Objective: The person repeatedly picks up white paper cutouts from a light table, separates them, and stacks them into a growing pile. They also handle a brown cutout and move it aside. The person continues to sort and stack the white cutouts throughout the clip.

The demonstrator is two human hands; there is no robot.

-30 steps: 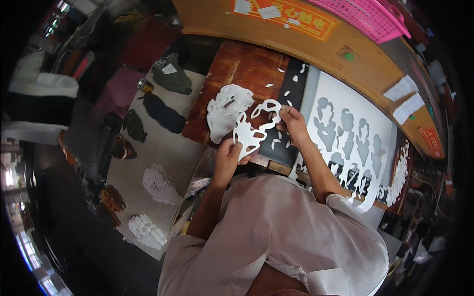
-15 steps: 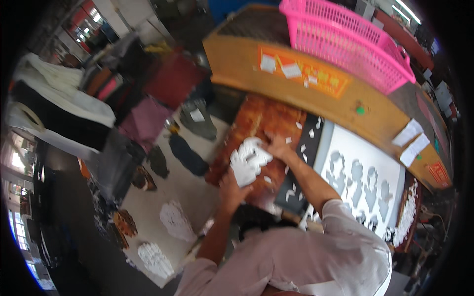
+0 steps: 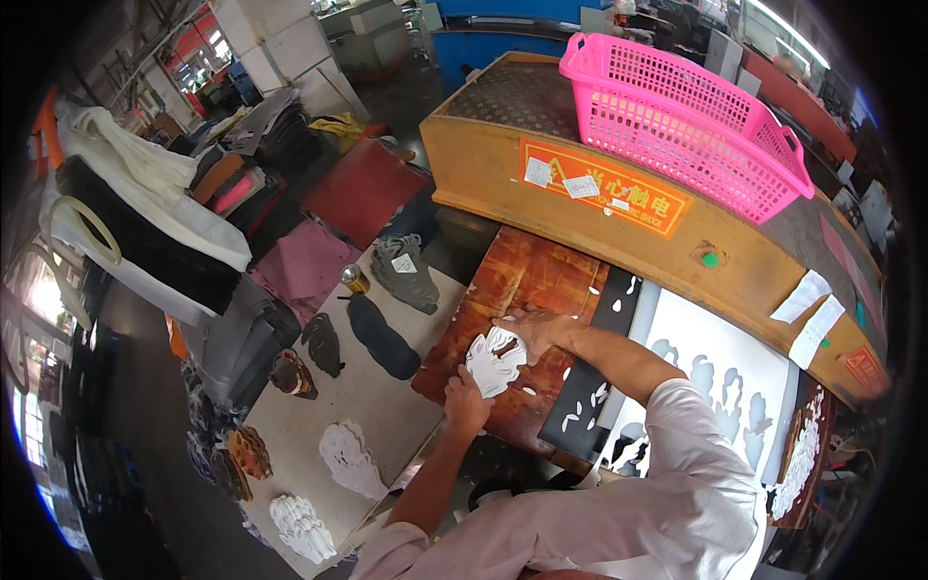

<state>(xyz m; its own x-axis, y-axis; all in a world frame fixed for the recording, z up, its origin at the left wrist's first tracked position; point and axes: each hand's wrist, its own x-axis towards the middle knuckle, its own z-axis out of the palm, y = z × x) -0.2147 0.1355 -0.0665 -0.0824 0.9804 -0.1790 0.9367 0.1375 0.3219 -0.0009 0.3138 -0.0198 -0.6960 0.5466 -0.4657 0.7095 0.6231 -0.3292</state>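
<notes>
Both hands are on a white bundle of die-cut shoe-upper pieces, which lies or hovers low over a worn reddish-brown board; I cannot tell if it touches. My left hand grips the lower-left edge, thumb side against the stack. At the upper right, my right hand closes around the other edge, its fingertips partly hidden. The bundle looks layered, with curved slots through its middle. Small white scraps are scattered on a black strip beside the board.
A yellow machine beam spans behind the board, carrying a pink basket. Right of me lies a white sheet with cut-out holes. On the left, a pale table bears stacked dark, brown and white pieces and a can.
The whole view has shifted, with the scene sitting lower in the picture. Between my hands the white bundle has turned slightly and looks more compact. Both hands keep hold of it.
</notes>
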